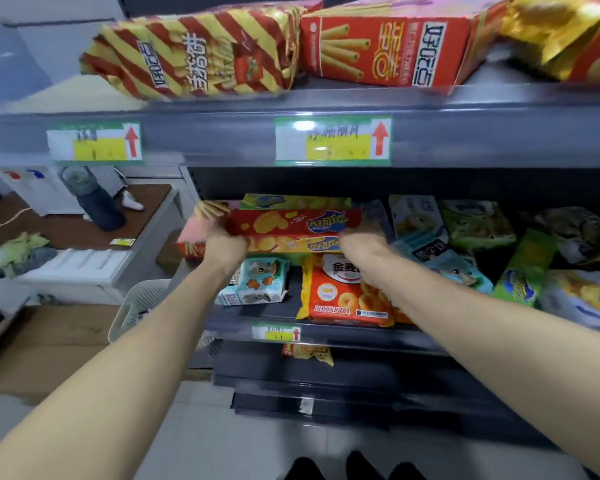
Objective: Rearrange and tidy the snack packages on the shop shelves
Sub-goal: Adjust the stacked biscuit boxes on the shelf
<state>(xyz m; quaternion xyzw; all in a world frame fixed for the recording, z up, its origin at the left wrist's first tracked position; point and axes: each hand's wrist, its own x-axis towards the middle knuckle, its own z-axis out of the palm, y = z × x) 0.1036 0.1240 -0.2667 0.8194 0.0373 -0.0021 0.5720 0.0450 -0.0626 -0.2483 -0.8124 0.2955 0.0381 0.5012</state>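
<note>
Both hands are on the middle shelf [329,336], closed on a stack of long packs [291,223]: a red one on top and a yellow one [291,244] directly under it, both lying crosswise. The left hand [226,247] curls round the stack's left end and the right hand [357,242] round its right end; the fingertips are hidden behind the packs. A green pack [291,201] lies just behind the stack, nearer the shelf's back wall.

Left of the left hand a pink box [194,233] sits at the shelf's open end. In front of the stack lie a blue-and-white pack [257,285] and an orange ring-snack bag [340,296], whose lower edge reaches the shelf's front lip. Between these two a strip of bare dark shelf shows. To the right, bags crowd together and overlap. Above the stack a dark gap stays free below the upper shelf [222,140], which carries a striped bag [194,53] and a red box [388,43] at its front edge
</note>
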